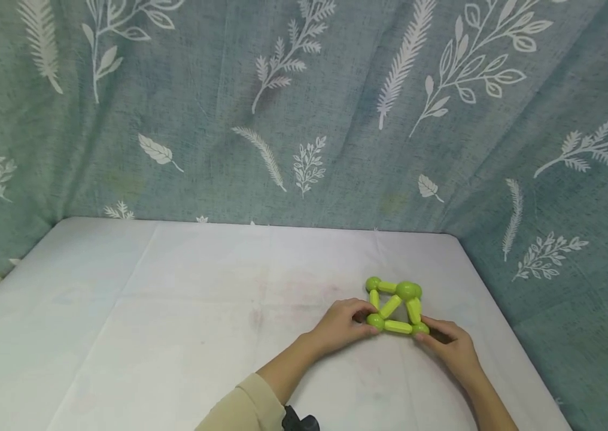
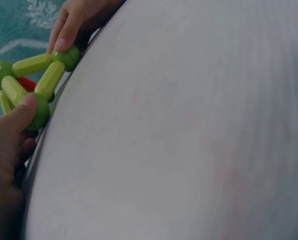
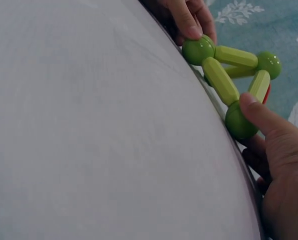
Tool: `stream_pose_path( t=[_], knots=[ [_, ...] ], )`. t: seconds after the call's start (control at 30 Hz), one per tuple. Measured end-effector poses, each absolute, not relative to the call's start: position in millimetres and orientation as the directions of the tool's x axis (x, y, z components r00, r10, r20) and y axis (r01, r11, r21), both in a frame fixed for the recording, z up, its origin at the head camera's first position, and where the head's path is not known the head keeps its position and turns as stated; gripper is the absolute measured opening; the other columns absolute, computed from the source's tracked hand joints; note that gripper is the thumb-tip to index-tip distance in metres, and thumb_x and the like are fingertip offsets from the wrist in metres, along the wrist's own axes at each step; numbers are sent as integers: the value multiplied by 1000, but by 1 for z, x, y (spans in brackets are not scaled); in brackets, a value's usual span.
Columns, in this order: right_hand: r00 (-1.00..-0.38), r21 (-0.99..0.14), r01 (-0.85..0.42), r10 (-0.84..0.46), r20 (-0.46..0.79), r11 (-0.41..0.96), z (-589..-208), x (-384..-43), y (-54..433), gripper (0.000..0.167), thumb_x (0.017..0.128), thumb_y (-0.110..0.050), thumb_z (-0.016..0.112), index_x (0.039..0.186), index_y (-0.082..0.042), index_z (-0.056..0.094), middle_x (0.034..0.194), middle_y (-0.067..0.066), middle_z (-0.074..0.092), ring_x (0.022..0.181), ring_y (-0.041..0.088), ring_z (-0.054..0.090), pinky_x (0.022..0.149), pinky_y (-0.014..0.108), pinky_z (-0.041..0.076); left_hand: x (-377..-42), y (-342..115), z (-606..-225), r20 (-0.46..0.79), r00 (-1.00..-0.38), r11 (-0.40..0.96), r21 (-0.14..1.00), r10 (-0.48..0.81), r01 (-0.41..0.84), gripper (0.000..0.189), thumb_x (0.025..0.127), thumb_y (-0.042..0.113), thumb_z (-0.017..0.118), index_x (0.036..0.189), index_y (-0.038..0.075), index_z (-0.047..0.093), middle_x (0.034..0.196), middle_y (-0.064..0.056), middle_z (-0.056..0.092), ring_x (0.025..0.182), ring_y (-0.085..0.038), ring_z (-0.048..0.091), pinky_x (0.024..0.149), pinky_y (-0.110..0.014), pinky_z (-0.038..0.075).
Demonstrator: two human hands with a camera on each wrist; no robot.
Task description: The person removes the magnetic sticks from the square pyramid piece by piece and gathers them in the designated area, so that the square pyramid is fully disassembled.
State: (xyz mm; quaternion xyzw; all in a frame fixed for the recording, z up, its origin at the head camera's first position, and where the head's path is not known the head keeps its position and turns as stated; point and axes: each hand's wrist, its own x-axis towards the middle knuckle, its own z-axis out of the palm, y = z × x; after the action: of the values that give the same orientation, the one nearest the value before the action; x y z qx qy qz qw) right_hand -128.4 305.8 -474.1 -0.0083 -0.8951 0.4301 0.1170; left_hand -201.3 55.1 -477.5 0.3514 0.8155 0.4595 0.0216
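A frame of yellow-green rods and green balls, like a magnetic ball-and-stick toy, stands on the white-covered table. My left hand pinches the green ball at its near left corner. At the near right corner, my right hand holds another green ball between thumb and fingers. One larger-looking ball tops the frame, with slanting rods running down from it. Both wrist views show a red piece behind the near rods, partly hidden. The undersides of the gripped balls are hidden by the fingers.
The white tablecloth spreads to the left and in front of the hands. Behind and on the sides hangs a blue-green curtain with white leaf prints. A black object shows by the left sleeve at the lower edge.
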Motion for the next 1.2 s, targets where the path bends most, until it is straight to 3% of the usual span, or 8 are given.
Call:
stream_pose_path(
  t=[0.2,0.5,0.67,0.97,1.2],
  knots=[
    [-974,-784,-83,117,195,615,-476,-133,297,42,76,-25,79,113,-9,69,111,8,67,95,-11,51,83,10,43,-204,42,-479,266,-758,331,779,596,533,34,81,29,75,112,16,66,103,5,66,88,-1,59,80,-18,48],
    [-962,-829,-248,-28,272,502,-475,-142,288,34,77,-6,76,110,-1,69,99,8,70,88,1,59,79,17,48,-205,23,-479,250,-755,341,776,606,530,35,82,34,73,111,17,64,102,7,65,89,-3,57,83,-22,46],
    [-956,-829,-283,-74,283,482,-476,-146,283,32,75,-6,78,106,0,70,93,8,70,84,4,58,74,19,49,-204,13,-479,238,-752,347,774,615,529,35,82,33,73,112,17,63,102,8,63,90,-3,56,83,-22,47],
    [-956,-854,-293,-143,256,429,-476,-154,265,28,76,-8,78,102,-2,70,95,2,69,88,3,58,77,20,48,-198,-10,-478,232,-787,358,792,572,494,34,81,33,74,110,18,64,99,10,63,90,-4,57,84,-24,47],
    [-931,-871,-348,-234,279,346,-478,-159,247,26,79,-5,75,103,-1,68,98,9,70,90,4,61,79,21,50,-189,-30,-478,255,-806,372,786,534,495,32,81,31,74,109,17,64,99,9,63,91,-6,58,83,-25,47]
  ],
)
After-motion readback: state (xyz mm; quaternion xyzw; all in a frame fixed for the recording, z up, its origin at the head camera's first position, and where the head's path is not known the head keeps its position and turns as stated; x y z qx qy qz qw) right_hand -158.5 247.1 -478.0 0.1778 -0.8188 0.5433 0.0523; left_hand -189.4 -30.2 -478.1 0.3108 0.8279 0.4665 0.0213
